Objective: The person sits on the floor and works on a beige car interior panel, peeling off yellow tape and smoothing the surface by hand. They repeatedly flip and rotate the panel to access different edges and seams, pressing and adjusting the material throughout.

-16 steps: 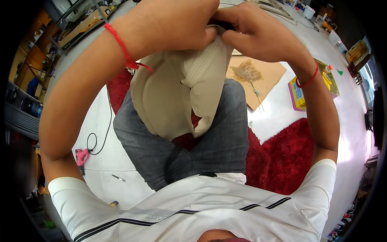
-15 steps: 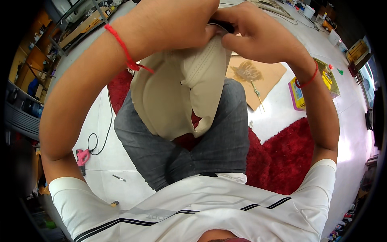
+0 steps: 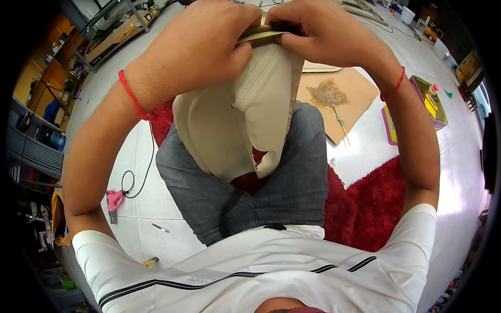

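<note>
Where the left hand [image 3: 214, 44] and right hand [image 3: 334, 39] were bunched together half a second ago, a narrow gap now parts them, the left having drawn back to its own side. Thumb and curled fingers on each side pinch the upper edge of a beige stitched cover [image 3: 219, 130], and more of its folded rim [image 3: 263, 36] shows between the two grips. From both hands the cover hangs down between the knees of the grey trousers [image 3: 193, 203], much as before. Below the right hand, a brush [image 3: 340, 122] lies on brown cardboard [image 3: 360, 94]; well below the left, a pink tool [image 3: 115, 201] rests on the floor.
</note>
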The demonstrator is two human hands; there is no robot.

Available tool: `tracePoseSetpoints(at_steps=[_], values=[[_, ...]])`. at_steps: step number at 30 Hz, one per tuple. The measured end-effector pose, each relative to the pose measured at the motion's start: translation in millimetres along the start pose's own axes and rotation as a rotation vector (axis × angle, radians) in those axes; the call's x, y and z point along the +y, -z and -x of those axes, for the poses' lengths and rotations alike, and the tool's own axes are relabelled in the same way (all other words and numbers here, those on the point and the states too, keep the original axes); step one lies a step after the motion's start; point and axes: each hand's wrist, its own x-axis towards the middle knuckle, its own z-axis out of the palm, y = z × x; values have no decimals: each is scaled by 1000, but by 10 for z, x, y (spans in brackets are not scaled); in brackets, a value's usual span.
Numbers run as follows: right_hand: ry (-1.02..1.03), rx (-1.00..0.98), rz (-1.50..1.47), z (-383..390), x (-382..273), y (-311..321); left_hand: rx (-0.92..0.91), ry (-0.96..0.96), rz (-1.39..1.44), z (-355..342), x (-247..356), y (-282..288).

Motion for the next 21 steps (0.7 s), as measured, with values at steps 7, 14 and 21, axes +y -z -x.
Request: tracePoseSetpoints(at_steps=[7,14,21], values=[[-118,62,3,85,-6,-125,168,-14,118,74,-106,-202],[-268,148,-531,186,330,-301,-58,217,785,136,-244,-128],[-343,192,-888,344,322,-321,46,390,1068,438,-277,-248]])
